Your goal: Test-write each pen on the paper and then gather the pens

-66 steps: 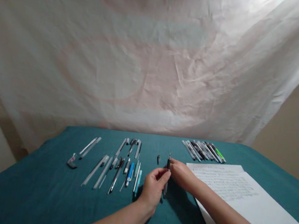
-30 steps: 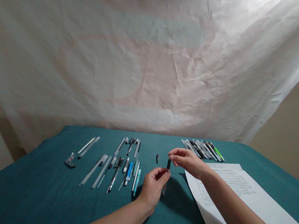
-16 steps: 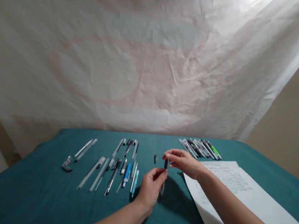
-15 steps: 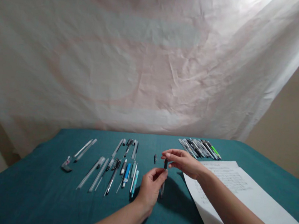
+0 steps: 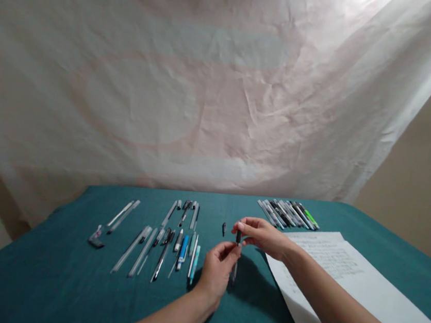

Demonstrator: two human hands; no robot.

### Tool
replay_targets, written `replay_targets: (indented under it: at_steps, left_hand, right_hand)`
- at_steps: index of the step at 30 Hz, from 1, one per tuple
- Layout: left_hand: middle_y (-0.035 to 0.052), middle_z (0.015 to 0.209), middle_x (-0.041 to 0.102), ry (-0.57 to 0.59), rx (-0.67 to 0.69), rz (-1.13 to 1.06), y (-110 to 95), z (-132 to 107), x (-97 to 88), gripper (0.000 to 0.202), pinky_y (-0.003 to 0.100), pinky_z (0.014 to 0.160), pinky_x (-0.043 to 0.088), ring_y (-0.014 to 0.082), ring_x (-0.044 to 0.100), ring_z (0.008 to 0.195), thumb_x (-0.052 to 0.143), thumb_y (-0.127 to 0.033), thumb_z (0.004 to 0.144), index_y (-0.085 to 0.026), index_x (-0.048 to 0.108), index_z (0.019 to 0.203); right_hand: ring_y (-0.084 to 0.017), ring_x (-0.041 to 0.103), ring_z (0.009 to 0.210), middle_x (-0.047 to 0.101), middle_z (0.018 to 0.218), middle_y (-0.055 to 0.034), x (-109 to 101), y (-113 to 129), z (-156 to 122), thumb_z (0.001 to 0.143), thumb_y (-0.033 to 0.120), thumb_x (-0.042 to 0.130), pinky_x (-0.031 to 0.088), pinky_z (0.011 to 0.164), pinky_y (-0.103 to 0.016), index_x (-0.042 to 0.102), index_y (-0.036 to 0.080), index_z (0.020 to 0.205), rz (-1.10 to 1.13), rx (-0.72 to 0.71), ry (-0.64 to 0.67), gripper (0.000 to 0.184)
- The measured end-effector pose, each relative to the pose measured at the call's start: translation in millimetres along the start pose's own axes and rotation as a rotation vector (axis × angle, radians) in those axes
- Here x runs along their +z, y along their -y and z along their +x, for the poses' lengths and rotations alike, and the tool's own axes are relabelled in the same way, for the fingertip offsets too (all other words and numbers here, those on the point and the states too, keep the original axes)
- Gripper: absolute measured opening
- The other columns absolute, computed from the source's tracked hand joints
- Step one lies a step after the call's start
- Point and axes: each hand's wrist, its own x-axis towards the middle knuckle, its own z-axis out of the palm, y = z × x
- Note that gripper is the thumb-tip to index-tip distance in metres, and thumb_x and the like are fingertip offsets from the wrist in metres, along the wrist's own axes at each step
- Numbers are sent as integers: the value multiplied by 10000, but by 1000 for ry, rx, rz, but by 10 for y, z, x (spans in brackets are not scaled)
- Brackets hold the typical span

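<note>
Upright between my two hands is a pen (image 5: 234,273) with a clear barrel and a dark grip section at its top. My left hand (image 5: 218,266) pinches it around the middle. The fingertips of my right hand (image 5: 263,236) close on the dark upper end. A small black pen cap (image 5: 224,229) lies on the cloth just beyond my hands. To the left of my left hand are several loose pen parts, among them a blue pen (image 5: 182,251) and a turquoise pen (image 5: 195,264).
Several pens (image 5: 289,214) lie side by side at the back right. Handwritten paper sheets (image 5: 371,298) lie under my right forearm. Clear barrels (image 5: 127,252) and a small dark-and-clear item (image 5: 96,238) are at left on the green cloth (image 5: 50,277). A pale sheet (image 5: 222,105) hangs behind.
My right fingers have closed in on the pen's dark upper end, where they were looser before. My left hand has hardly moved.
</note>
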Motion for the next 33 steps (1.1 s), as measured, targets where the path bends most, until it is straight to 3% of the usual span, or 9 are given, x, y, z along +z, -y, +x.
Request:
replay_targets:
  at_steps: [4,12,18,24,29,33]
  left_hand:
    - [6,671,526,23,-6,-7,23,6,-6,336,177,489,301,65,397,530,610,-404,696,-118,607,872]
    - [-7,647,496,26,-23,7,25,8,-14,347,177,464,288,54,373,491,606,-421,693,-120,594,865]
    - [-20,633,492,26,-19,-14,19,7,-15,325,175,462,280,48,363,482,609,-421,690,-132,599,839]
    - [-7,652,500,41,-5,-8,55,17,-25,326,177,468,282,56,376,503,595,-412,708,-127,597,866]
    - [-9,649,496,38,14,-7,49,17,-35,315,176,471,279,57,373,508,589,-417,712,-132,601,846]
    - [-16,633,496,41,-17,-20,19,7,-23,335,177,468,275,53,365,490,612,-430,684,-132,604,838]
  right_hand:
    - [-140,551,831,590,1048,-96,-19,40,-28,734,412,596,424,675,-252,626,155,970,64,-1,64,350]
    - [-91,515,646,625,773,-31,-32,-61,50,664,385,667,395,583,-210,634,132,726,-69,-79,-109,263]
    - [-130,543,792,609,1001,-82,-16,-20,14,713,424,607,411,660,-248,649,151,908,14,-50,2,339]
    - [-91,515,653,627,782,-34,-39,-63,52,673,377,664,387,589,-215,645,137,728,-26,-82,-102,247]
    - [-130,542,782,615,975,-83,-28,-39,22,708,413,618,406,649,-247,655,149,893,37,-33,0,325]
    - [-109,537,715,631,864,-47,-25,-54,33,647,369,685,400,630,-228,652,146,780,14,-48,-77,262]
